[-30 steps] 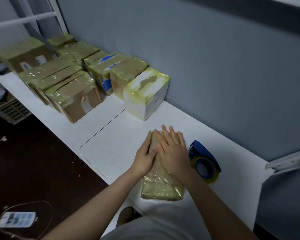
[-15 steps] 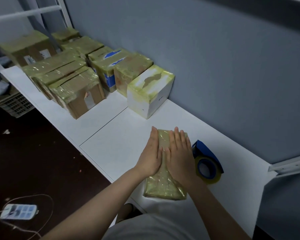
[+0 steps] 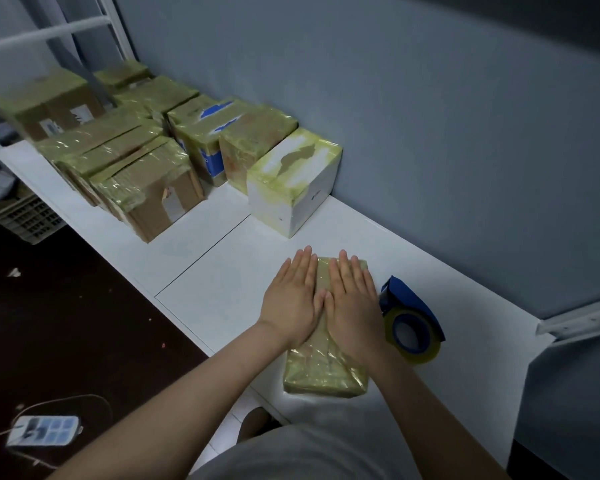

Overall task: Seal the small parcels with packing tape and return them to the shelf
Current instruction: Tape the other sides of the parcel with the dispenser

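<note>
A small tape-wrapped parcel (image 3: pixel 323 372) was laid lengthwise on the white tabletop (image 3: pixel 222 292) near its front edge and was pressed from above by both hands. The left hand (image 3: pixel 291 306) was spread flat over its left edge and the right hand (image 3: pixel 352 306) flat on its right half, fingers straight, thumbs touching over the middle, nothing gripped, only the near end and a far strip left uncovered. A blue tape dispenser (image 3: pixel 413 323) was set just beside the right hand, and a white box (image 3: pixel 291 181) and a row of taped cartons (image 3: pixel 146 168) were lined along the wall, well beyond the fingertips.
</note>
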